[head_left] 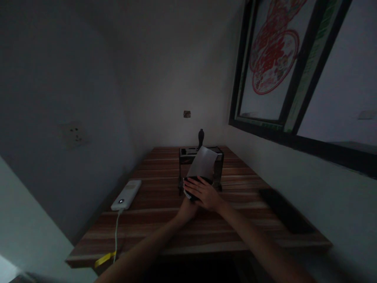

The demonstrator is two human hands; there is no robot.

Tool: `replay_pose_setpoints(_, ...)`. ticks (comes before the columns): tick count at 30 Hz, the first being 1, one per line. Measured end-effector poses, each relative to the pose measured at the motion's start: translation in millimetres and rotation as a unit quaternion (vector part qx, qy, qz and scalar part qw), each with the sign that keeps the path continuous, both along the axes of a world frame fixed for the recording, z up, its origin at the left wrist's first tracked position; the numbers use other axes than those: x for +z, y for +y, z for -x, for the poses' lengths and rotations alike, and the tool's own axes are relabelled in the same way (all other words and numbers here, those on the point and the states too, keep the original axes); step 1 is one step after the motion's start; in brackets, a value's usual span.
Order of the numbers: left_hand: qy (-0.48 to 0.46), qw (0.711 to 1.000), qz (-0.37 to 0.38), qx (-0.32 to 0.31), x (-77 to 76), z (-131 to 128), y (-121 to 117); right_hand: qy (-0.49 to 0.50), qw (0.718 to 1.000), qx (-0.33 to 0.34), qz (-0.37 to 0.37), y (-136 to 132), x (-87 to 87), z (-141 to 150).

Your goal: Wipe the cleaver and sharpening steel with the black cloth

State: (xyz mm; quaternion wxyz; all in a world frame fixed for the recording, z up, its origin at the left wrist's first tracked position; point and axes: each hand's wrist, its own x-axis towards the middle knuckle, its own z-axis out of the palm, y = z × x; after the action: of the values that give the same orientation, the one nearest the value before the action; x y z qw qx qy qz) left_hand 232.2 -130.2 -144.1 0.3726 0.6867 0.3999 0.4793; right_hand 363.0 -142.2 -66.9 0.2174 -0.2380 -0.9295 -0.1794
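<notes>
A silvery, slightly curved panel with a black lower end (202,163) tilts up in front of me; its exact kind does not show in the dim light. My right hand (207,194) lies across the black end from above, fingers extended and pressed to it. From beneath, my left hand (188,209) holds the same end, its fingers mostly hidden. Just behind the panel stands a metal-framed device (184,153) with legs and an upright black handle (201,136). The panel covers much of its front, and I cannot tell whether the two are joined.
The striped wooden table (160,173) runs back to the wall. A white power bank (127,194) with a cable (116,232) and a yellow tag (105,259) lies left. A flat black object (285,210) lies right. A dark-framed panel (265,129) hangs on the right wall.
</notes>
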Motion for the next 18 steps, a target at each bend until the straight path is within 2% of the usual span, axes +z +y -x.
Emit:
replay_pose_setpoints(4,0.052,0.998,0.012,-0.017,9.1,-0.6,-4.7,0.009,0.999,-0.026,-0.027,8.8,11.7,-5.1)
replay_pose_setpoints(9,0.069,0.998,-0.005,-0.012,16.2,-0.9,-8.0,0.045,0.996,-0.060,-0.055,22.3,28.9,-13.8)
replay_pose_setpoints(18,0.076,0.995,0.065,-0.012,26.2,0.5,-16.7,0.106,0.983,-0.123,-0.085,44.1,63.5,-32.2)
